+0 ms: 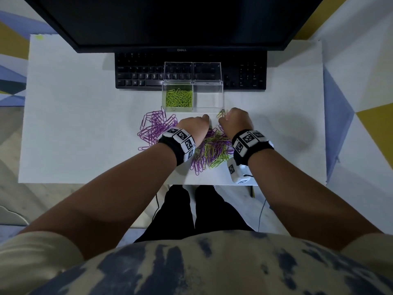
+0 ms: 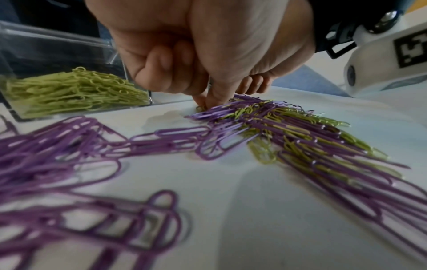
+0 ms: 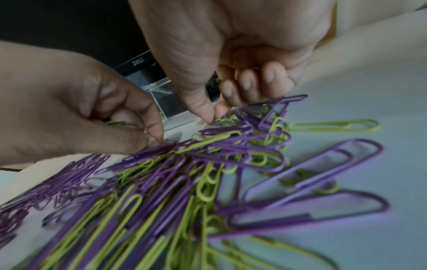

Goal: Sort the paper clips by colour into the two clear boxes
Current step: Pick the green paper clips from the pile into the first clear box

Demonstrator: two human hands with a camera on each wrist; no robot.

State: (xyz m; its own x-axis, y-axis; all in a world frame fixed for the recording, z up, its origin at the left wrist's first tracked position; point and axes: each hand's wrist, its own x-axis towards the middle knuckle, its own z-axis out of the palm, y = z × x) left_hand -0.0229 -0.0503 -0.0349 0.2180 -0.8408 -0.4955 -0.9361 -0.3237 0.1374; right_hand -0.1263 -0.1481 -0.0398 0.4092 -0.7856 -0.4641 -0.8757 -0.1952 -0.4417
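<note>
Two clear boxes stand in front of the keyboard. The left box [image 1: 178, 98] holds green paper clips [image 2: 74, 89]; the right box [image 1: 208, 96] looks empty. A heap of purple clips [image 1: 157, 126] lies to the left, and a mixed purple and green pile [image 1: 214, 147] lies between my wrists. My left hand [image 2: 204, 104] pinches down at the pile's far edge, with green clips [image 3: 115, 123] tucked in its curled fingers. My right hand [image 3: 213, 115] pinches at the pile's far end, and green clips [image 1: 222, 113] stick out beyond it.
A black keyboard [image 1: 138, 73] and a Dell monitor [image 1: 161, 22] sit behind the boxes, whose lids stand open against the keyboard. The white table [image 1: 74, 124] ends at a front edge just behind my wrists. A white wrist camera [image 2: 381, 60] hangs near the pile.
</note>
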